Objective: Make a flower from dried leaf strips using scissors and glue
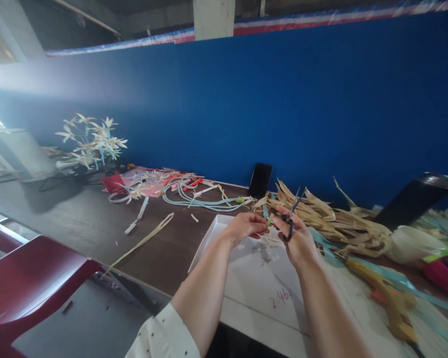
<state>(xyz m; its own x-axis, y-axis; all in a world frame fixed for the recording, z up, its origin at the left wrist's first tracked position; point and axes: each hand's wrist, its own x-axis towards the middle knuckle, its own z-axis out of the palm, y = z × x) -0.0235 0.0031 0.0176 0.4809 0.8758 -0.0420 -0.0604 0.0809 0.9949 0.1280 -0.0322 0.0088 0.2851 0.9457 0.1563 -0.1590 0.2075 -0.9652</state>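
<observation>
My left hand is closed, its fingertips pinching a small pale-green strip that looks like a bit of husk. My right hand holds dark-handled scissors, their blades pointing up and away from me; its fingertips come close to the strip. Both hands are above a shallow white box lid with red handwriting on it. Small pale scraps lie in the lid beneath my fingers.
Dried corn husks are heaped behind my right hand, near a phone. A yellow glue gun, white cup and black flask are on the right. Pale-blue cords and husk flowers lie and stand leftward.
</observation>
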